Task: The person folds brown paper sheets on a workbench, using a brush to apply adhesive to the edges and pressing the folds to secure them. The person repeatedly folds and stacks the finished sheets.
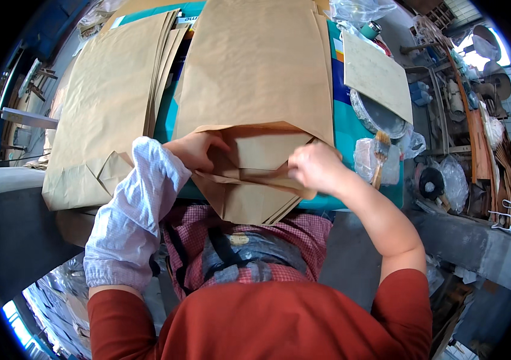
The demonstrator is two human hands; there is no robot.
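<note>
A large brown paper bag [255,72] lies on a stack of similar bags in front of me, its near end spread into a folded opening. My left hand [198,150] grips the left side of that opening, with the fingertips curled inside the fold. At the right side, my right hand [315,168] is closed on the paper in a fist-like pinch; its fingertips are partly hidden. The layered lower flaps hang toward my lap. To the left lies another stack of brown paper bags [99,78], its near ends folded into flat bottoms.
Right of the bags are a pale board [378,75], a round tray [378,114] partly under it, and a brush [381,153] on a plastic-wrapped block [363,159]. A teal covering [342,123] shows beneath. Cluttered shelves [471,120] stand at the far right.
</note>
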